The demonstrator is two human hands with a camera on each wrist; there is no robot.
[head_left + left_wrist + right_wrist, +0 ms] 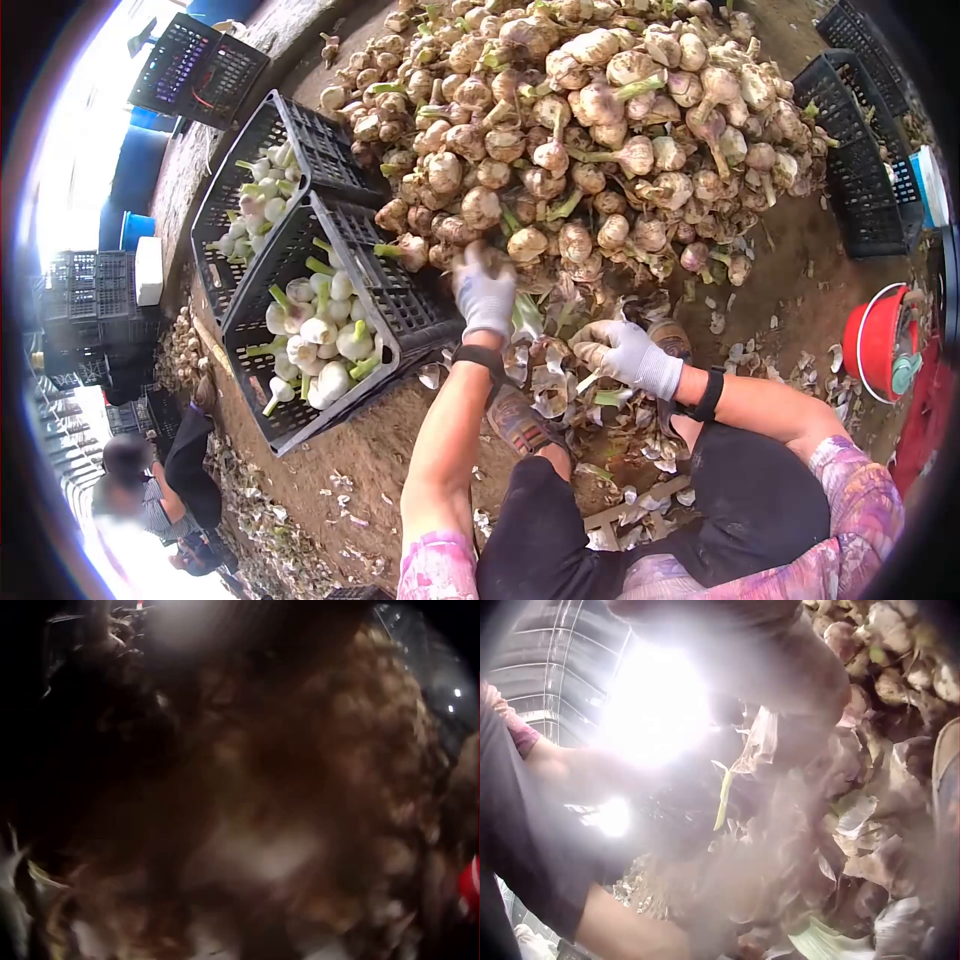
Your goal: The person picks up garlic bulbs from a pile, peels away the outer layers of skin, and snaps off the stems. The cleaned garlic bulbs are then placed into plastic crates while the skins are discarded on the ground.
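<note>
Here, the head view has a white-gloved left hand (487, 295), its grip too blurred to tell, against a heap of round, soil-stained garlic bulbs (610, 105): tugging low could start a slide. The left wrist view blurs. In the right wrist view, a white-gloved right hand (780, 671) pinches 1 papery beige husk (760, 742), apt to tear.

The left hand (485, 298) blurs against the garlic heap (600, 130), grip unclear.

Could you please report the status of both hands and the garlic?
Left hand at garlic pile edge. Right hand above loose peelings. No obstruction visible.
</note>
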